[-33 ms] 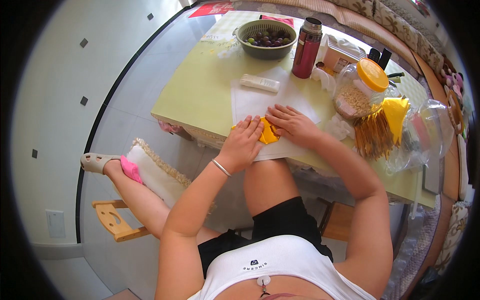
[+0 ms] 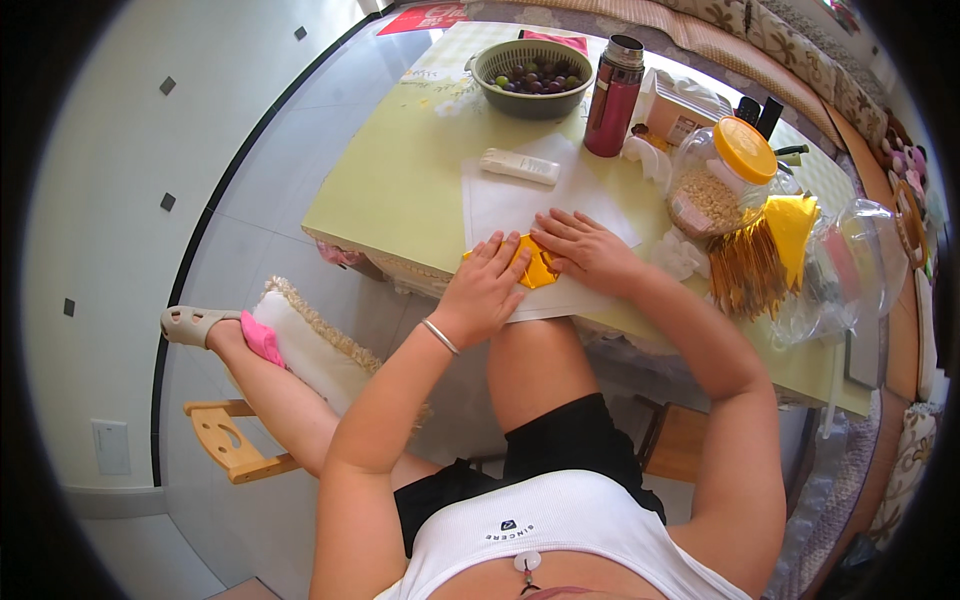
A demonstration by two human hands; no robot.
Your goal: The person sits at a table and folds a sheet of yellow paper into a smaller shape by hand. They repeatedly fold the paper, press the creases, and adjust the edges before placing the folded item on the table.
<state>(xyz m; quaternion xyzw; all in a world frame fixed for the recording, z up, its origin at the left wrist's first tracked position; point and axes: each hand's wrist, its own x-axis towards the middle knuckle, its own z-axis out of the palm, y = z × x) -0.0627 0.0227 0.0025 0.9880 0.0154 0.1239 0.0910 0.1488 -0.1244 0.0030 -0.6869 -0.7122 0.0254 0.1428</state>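
Note:
A piece of shiny gold foil paper [image 2: 538,266], folded, lies on a white sheet [image 2: 490,208] at the table's near edge. My left hand [image 2: 488,285] rests flat over the foil's left part, fingers stretched out and pointing away from me. From the other side, my right hand [image 2: 590,252] presses its straight fingers on the foil's right edge. Both hands hide parts of the foil, so its full outline cannot be made out. Beyond them, a white oblong object [image 2: 519,167] with rounded ends lies across the sheet.
At the back of the table [image 2: 375,165] stand a colander bowl [image 2: 530,100] of grapes and a maroon thermos [image 2: 613,100]. To the right are a yellow-lidded jar [image 2: 715,180], a stack of gold foil pieces [image 2: 755,260], crumpled tissue [image 2: 680,255] and a clear plastic bag [image 2: 850,265].

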